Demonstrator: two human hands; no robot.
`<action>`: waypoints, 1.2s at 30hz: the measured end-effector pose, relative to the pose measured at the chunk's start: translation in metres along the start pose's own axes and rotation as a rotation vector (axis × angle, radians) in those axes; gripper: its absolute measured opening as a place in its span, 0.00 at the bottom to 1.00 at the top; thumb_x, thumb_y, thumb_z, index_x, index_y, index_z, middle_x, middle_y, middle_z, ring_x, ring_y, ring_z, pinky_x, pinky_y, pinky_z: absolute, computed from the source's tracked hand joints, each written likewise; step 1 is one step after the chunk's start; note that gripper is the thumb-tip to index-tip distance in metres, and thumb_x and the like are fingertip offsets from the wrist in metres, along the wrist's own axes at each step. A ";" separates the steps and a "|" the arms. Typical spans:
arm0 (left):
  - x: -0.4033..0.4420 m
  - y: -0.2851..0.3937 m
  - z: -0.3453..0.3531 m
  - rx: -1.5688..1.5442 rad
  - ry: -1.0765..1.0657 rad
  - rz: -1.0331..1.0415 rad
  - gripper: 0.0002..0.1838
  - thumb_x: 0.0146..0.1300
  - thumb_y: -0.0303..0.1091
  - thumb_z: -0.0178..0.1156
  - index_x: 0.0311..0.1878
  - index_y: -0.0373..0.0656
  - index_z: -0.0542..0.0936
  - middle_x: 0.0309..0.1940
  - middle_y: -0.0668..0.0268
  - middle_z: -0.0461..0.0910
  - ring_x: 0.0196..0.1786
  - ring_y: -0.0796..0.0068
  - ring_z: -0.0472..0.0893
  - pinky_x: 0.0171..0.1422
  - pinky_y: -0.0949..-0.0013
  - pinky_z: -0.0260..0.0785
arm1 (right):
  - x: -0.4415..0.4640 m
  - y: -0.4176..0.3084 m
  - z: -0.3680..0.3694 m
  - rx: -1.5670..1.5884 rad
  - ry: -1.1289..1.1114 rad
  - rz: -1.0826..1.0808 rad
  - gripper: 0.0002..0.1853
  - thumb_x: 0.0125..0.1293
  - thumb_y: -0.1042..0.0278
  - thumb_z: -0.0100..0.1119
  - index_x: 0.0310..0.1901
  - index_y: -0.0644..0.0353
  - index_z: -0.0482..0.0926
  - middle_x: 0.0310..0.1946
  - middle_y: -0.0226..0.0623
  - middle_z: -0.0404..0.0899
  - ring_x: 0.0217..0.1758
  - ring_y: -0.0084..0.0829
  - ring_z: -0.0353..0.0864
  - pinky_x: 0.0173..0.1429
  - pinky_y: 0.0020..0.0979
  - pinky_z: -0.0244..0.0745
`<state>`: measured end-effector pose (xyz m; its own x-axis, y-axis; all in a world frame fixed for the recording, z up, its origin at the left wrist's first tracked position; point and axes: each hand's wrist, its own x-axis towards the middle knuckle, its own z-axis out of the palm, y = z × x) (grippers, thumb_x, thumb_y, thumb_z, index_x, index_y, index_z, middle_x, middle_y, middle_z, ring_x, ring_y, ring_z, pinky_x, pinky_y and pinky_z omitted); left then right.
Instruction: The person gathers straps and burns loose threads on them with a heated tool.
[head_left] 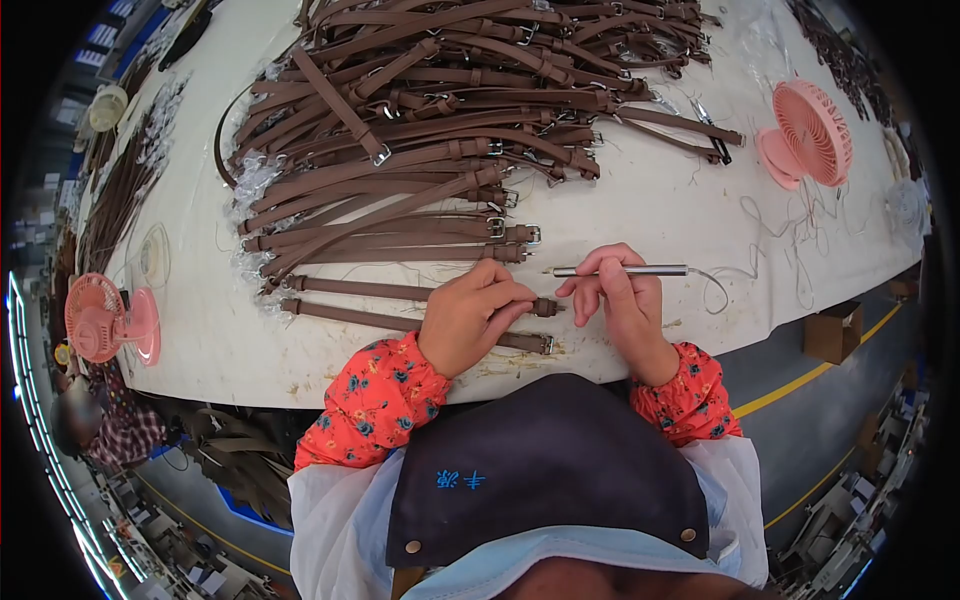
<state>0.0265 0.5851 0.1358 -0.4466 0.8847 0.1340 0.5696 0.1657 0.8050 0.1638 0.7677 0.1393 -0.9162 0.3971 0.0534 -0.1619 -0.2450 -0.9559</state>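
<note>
White work table (690, 220), heap of buckled straps (450, 100) across it, pink fan (815, 130) to the right, second pink fan (95, 318) to the left. Left hand (465, 318): thumb and fingers pinching a brown strap (370, 289) by its buckle end, near table's near edge; another strap (350, 316) just below it. Right hand (630, 312): fingers clasping slim metal pen-like tool (655, 270), thin cord (718, 290) from its right end, tip pointing left

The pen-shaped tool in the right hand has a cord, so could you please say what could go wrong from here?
The pen-shaped tool points toward the left hand, so its tip might poke the fingers. The cord curls loosely on the table and could snag. Overlapping straps in the pile might slide or tangle.
</note>
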 end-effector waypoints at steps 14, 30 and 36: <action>0.007 0.006 0.001 0.009 0.059 -0.054 0.04 0.63 0.25 0.68 0.40 0.40 0.84 0.35 0.63 0.81 0.31 0.68 0.80 0.36 0.68 0.72 | -0.001 -0.003 0.001 0.001 -0.047 0.095 0.17 0.84 0.59 0.44 0.45 0.66 0.75 0.21 0.29 0.73 0.23 0.20 0.75 0.47 0.31 0.81; 0.004 0.001 -0.009 -0.165 0.002 -0.134 0.03 0.65 0.26 0.66 0.40 0.38 0.83 0.34 0.65 0.79 0.31 0.76 0.77 0.36 0.73 0.68 | -0.001 -0.002 0.004 -0.155 -0.166 0.198 0.16 0.83 0.60 0.46 0.44 0.66 0.76 0.21 0.29 0.74 0.23 0.19 0.76 0.30 0.23 0.72; 0.004 0.001 -0.010 -0.186 -0.007 -0.135 0.03 0.65 0.26 0.66 0.40 0.38 0.83 0.34 0.65 0.79 0.31 0.76 0.77 0.36 0.74 0.67 | -0.001 -0.002 0.003 -0.156 -0.169 0.201 0.17 0.83 0.59 0.46 0.45 0.65 0.76 0.22 0.30 0.74 0.24 0.20 0.75 0.31 0.24 0.73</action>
<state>0.0182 0.5843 0.1432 -0.5048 0.8631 0.0140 0.3677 0.2003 0.9081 0.1638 0.7649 0.1420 -0.9743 0.1982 -0.1070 0.0756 -0.1599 -0.9842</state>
